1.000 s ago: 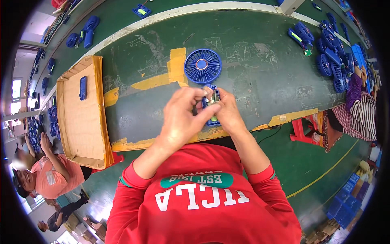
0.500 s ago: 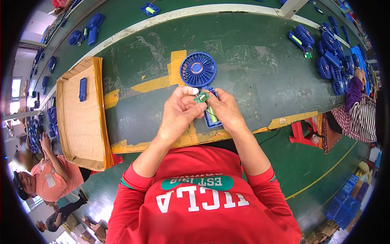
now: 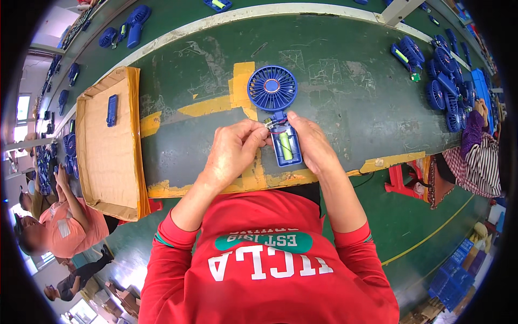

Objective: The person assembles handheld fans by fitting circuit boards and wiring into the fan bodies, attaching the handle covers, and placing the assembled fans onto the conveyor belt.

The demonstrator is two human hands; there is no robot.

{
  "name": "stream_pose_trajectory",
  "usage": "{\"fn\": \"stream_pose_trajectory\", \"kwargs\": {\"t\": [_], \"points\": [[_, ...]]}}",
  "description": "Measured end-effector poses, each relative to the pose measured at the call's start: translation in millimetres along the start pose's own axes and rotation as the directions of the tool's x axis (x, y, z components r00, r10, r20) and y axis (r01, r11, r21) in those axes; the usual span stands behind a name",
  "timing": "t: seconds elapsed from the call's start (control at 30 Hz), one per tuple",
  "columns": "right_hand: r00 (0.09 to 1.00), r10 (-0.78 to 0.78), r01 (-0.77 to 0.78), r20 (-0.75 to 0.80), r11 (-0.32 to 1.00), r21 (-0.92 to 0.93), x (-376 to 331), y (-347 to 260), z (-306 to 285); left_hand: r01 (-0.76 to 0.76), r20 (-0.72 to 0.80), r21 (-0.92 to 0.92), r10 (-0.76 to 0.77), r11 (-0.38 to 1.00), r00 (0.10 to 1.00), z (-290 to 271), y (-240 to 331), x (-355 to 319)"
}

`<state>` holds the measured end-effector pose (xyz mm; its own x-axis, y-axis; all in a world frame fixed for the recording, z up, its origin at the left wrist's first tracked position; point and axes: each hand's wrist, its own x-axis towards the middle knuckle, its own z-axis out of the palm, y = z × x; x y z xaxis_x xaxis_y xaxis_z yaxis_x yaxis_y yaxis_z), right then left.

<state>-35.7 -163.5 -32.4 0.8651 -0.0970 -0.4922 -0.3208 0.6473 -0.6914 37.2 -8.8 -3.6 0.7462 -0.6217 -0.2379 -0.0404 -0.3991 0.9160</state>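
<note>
Our left hand (image 3: 233,154) sits in the middle of the frame. Its fingers pinch a tiny circuit board (image 3: 267,124) with thin wires, right at the top of the fan's handle. Our right hand (image 3: 313,143) is just beside it, to the right. Its fingers curl around the right side of the handle and its thumb touches the top edge, so it grips the fan.

We see the blue hand fan (image 3: 272,89) lying flat on the green table (image 3: 345,65), just above the middle of the frame. Its round cage points to the top of the frame. Its open handle (image 3: 286,146) points down toward us, and a yellow-green battery (image 3: 286,144) lies inside it.

At the left of the frame, we see a flat cardboard tray (image 3: 105,162) with one small blue part (image 3: 111,109) in it. At the upper right, many more blue fans (image 3: 442,86) lie in a pile. Another person in an orange shirt (image 3: 65,227) sits at the lower left. Yellow tape (image 3: 216,105) is stuck across the table near our fan.
</note>
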Motion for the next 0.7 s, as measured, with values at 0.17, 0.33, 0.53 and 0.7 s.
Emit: {"fn": "stream_pose_trajectory", "kwargs": {"t": [0.17,0.33,0.53,0.7], "points": [[1.000,0.018,-0.018,-0.022,1.000,-0.008,3,0,0,-0.132,-0.043,0.250,0.147,0.959,0.988,2,3,-2],[0.999,0.039,-0.039,0.027,0.999,0.000,5,2,-6,-0.214,-0.070,0.382,0.259,0.899,0.963,6,3,-2],[0.997,0.076,-0.075,0.012,0.997,-0.017,6,-4,-5,-0.258,-0.035,0.302,0.281,0.918,0.959,9,-4,2],[0.999,0.029,-0.030,-0.043,0.999,-0.029,6,0,-7,-0.233,-0.027,0.208,0.244,0.950,0.969,13,-7,5]]}}
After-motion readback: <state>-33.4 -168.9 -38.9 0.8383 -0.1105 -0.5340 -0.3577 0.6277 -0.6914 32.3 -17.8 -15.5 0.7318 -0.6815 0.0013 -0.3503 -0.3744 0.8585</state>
